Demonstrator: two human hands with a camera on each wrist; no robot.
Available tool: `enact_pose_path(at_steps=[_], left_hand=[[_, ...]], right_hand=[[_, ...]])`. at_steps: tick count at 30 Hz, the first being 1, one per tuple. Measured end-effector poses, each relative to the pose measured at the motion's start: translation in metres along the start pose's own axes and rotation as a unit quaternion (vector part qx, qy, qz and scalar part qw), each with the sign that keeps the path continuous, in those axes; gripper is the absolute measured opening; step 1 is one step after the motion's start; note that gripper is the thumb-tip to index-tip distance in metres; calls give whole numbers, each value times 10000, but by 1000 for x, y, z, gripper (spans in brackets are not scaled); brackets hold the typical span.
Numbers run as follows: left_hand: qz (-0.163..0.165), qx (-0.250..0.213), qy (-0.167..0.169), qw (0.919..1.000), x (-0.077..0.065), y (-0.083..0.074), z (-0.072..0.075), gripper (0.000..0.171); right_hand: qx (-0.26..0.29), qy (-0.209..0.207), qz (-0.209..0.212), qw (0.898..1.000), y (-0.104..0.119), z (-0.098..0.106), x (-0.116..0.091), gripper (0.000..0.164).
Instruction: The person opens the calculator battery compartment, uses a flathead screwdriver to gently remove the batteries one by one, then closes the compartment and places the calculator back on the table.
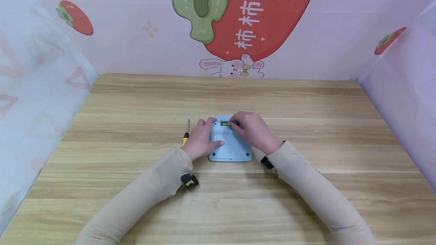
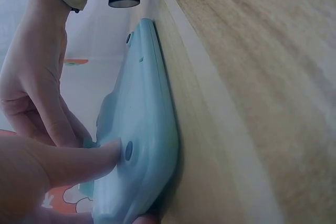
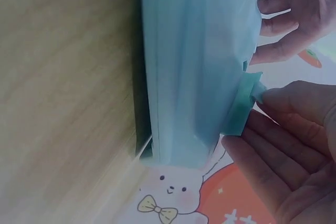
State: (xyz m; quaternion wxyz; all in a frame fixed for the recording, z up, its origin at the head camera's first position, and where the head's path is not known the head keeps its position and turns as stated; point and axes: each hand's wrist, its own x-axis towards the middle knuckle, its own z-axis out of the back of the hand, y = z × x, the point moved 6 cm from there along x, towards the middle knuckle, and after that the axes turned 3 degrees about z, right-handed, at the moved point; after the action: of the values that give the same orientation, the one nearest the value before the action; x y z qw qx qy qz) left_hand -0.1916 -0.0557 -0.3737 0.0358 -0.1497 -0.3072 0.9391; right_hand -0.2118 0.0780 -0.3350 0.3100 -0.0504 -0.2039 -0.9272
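A light blue device, like a calculator turned face down, lies on the table with dark round feet showing. Green batteries sit in an uncovered slot near its far edge. My left hand grips the device's left side, with the thumb lying on its back and fingers at the edge. Over the slot, my right hand pinches a small blue-green battery cover between thumb and fingers. The cover stands tilted against the device. From the head view, that hand hides part of the slot.
A screwdriver with a yellow and black handle lies just left of my left hand, its shaft pointing away. The wooden table meets a printed cloth backdrop at its far edge.
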Motion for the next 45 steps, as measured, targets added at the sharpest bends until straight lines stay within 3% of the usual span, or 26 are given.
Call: enact_pose_path(at_steps=[13, 45], left_hand=[[46, -37, 35, 10000, 1, -1, -1, 73], [31, -89, -10, 10000, -3, -2, 0, 72]], right_hand=[[-385, -179, 379, 9984, 0, 1, -3, 11], [-487, -477, 25, 9977, -22, 19, -27, 12]])
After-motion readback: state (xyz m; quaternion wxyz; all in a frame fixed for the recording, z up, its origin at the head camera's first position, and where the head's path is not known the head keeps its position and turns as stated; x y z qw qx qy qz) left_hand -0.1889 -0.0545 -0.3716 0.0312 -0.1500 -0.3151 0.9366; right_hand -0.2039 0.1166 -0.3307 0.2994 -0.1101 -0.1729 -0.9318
